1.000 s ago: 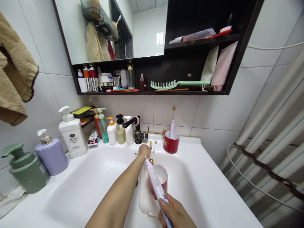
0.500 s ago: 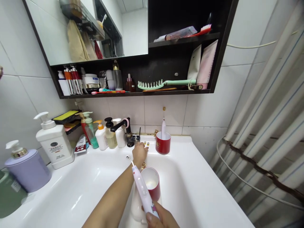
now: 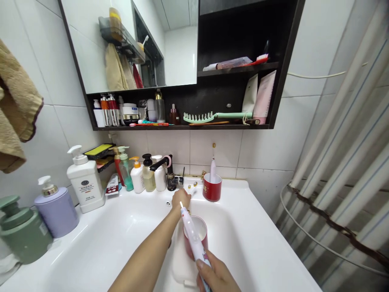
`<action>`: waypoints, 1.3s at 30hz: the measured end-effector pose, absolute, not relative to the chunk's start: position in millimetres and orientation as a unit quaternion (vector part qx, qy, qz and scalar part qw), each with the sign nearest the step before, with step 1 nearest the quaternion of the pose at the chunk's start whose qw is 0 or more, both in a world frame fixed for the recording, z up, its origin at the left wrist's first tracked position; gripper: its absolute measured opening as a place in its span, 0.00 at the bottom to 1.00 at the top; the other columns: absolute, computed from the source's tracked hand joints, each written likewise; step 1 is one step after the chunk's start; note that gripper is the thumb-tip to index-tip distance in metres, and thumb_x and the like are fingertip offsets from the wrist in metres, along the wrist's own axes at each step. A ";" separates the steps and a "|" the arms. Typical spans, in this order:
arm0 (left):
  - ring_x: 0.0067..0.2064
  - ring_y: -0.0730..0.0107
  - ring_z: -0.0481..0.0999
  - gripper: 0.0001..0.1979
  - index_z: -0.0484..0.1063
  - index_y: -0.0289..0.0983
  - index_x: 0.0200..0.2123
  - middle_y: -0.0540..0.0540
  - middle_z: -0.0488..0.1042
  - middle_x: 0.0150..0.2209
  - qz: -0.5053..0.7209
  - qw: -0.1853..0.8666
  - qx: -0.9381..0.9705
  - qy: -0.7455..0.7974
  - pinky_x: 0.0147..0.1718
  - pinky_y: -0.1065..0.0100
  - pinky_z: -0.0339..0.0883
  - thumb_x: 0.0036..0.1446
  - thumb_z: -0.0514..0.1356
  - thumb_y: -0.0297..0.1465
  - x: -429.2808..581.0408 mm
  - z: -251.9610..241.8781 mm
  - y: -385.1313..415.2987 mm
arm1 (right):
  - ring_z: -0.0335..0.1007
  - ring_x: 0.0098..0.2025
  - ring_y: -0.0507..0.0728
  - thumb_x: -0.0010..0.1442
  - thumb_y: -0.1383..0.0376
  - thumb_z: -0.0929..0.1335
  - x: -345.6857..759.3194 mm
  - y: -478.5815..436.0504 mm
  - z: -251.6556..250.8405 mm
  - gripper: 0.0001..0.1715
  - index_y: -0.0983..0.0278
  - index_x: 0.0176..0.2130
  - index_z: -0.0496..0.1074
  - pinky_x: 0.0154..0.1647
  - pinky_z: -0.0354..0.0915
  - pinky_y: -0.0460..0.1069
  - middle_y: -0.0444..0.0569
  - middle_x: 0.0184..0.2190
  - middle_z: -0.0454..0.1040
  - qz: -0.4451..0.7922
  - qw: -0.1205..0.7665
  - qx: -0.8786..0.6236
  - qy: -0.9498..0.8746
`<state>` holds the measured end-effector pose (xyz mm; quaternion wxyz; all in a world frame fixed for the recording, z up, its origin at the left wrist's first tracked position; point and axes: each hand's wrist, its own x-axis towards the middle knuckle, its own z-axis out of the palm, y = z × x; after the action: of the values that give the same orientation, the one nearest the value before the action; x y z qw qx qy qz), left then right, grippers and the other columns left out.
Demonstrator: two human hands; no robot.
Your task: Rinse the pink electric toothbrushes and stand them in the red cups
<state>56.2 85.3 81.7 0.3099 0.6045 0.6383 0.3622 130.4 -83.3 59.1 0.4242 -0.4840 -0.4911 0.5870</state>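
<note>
My right hand (image 3: 217,272), at the bottom, is closed round a pale pink electric toothbrush handle (image 3: 192,233). The handle has no brush head on it, only a thin bare shaft pointing up and away. My left hand (image 3: 180,198) reaches to the sink's back ledge with its fingers curled in at a small white toothbrush head (image 3: 195,185). The fingertips are partly hidden. A second brush head (image 3: 189,187) lies close by. Behind the handle, a red cup (image 3: 203,227) stands on a white piece in the basin. Another red cup (image 3: 212,187) on the ledge holds a second electric toothbrush (image 3: 213,170).
A black faucet (image 3: 170,174) stands left of my left hand. Several pump bottles (image 3: 148,174) line the back and left rim of the white sink (image 3: 267,243). Above hangs a dark shelf cabinet (image 3: 231,126) with a green hairbrush (image 3: 199,118). Pipes (image 3: 343,162) run along the right.
The view has swung left and up. My left hand has drawn slightly back from the wall, and one brush head now sits farther from the other. My right hand still holds the toothbrush handle.
</note>
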 end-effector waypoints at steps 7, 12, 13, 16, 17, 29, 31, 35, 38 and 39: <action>0.26 0.80 0.68 0.04 0.61 0.32 0.23 0.47 0.66 0.22 0.490 0.521 0.457 0.529 0.28 0.77 0.62 0.47 0.50 0.26 8.4 92.8 31.5 | 0.46 0.08 0.42 0.43 0.50 0.58 129.2 -85.4 65.3 0.20 0.64 0.27 0.53 0.08 0.41 0.41 0.35 0.11 0.55 0.629 0.410 -0.472 -0.461; 0.17 0.82 0.64 0.06 0.58 0.33 0.20 0.53 0.61 0.14 0.530 0.728 0.185 0.394 0.19 0.79 0.61 0.42 0.55 0.27 -2.3 89.8 18.3 | 0.46 0.08 0.42 0.42 0.48 0.58 121.4 -85.8 52.0 0.22 0.64 0.26 0.53 0.09 0.40 0.41 0.36 0.10 0.55 0.619 0.377 -0.479 -0.495; 0.16 0.82 0.63 0.07 0.58 0.33 0.20 0.54 0.60 0.13 0.529 0.737 0.166 0.388 0.17 0.79 0.60 0.42 0.55 0.28 -1.8 89.2 18.6 | 0.46 0.08 0.42 0.41 0.48 0.58 120.2 -85.5 49.6 0.22 0.65 0.26 0.53 0.09 0.41 0.41 0.36 0.10 0.56 0.616 0.374 -0.481 -0.499; 0.15 0.80 0.63 0.08 0.57 0.34 0.20 0.54 0.60 0.12 0.524 0.742 0.169 0.382 0.13 0.78 0.57 0.41 0.56 0.29 1.1 89.3 19.9 | 0.46 0.08 0.42 0.41 0.48 0.58 118.2 -84.2 45.5 0.22 0.65 0.25 0.53 0.09 0.41 0.41 0.36 0.10 0.56 0.619 0.369 -0.479 -0.502; 0.15 0.80 0.63 0.08 0.57 0.34 0.20 0.54 0.60 0.12 0.521 0.743 0.176 0.382 0.13 0.78 0.56 0.41 0.56 0.29 2.2 89.8 20.0 | 0.46 0.08 0.42 0.42 0.49 0.58 118.1 -83.7 45.2 0.22 0.65 0.26 0.53 0.09 0.40 0.41 0.36 0.10 0.56 0.621 0.369 -0.476 -0.501; 0.17 0.81 0.64 0.07 0.59 0.33 0.19 0.54 0.62 0.14 0.520 0.722 0.264 0.372 0.20 0.77 0.58 0.42 0.55 0.28 11.5 87.9 15.1 | 0.46 0.07 0.42 0.43 0.50 0.58 119.0 -83.9 48.0 0.20 0.64 0.24 0.52 0.08 0.41 0.41 0.35 0.10 0.55 0.627 0.381 -0.474 -0.486; 0.18 0.80 0.65 0.08 0.60 0.33 0.19 0.52 0.63 0.15 0.506 0.726 0.280 0.372 0.21 0.77 0.59 0.43 0.54 0.31 13.8 86.8 13.1 | 0.46 0.08 0.42 0.43 0.50 0.58 118.9 -84.0 48.2 0.20 0.64 0.25 0.52 0.08 0.42 0.41 0.35 0.11 0.55 0.629 0.380 -0.475 -0.483; 0.19 0.79 0.67 0.10 0.59 0.33 0.19 0.51 0.64 0.16 0.481 0.742 0.290 0.366 0.22 0.76 0.59 0.45 0.52 0.33 17.3 86.5 10.2 | 0.46 0.07 0.42 0.42 0.50 0.58 118.9 -83.8 47.9 0.19 0.64 0.26 0.52 0.08 0.43 0.40 0.35 0.11 0.55 0.630 0.386 -0.480 -0.474; 0.19 0.78 0.67 0.10 0.59 0.33 0.19 0.51 0.64 0.16 0.479 0.749 0.283 0.359 0.22 0.75 0.59 0.45 0.51 0.33 17.8 87.8 9.6 | 0.46 0.08 0.42 0.43 0.50 0.58 119.0 -83.8 47.9 0.20 0.64 0.25 0.52 0.08 0.44 0.40 0.35 0.11 0.55 0.630 0.387 -0.471 -0.482; 0.19 0.77 0.67 0.10 0.59 0.33 0.19 0.51 0.64 0.16 0.480 0.750 0.283 0.357 0.22 0.75 0.59 0.45 0.51 0.33 17.8 88.3 9.5 | 0.46 0.08 0.42 0.43 0.50 0.57 119.1 -84.0 48.0 0.20 0.64 0.25 0.52 0.08 0.44 0.40 0.35 0.11 0.55 0.620 0.388 -0.473 -0.491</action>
<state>17.8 9.5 88.3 0.7499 0.2827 0.3567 0.4800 119.1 -84.0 48.0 0.3882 -0.4734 -0.4906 0.6201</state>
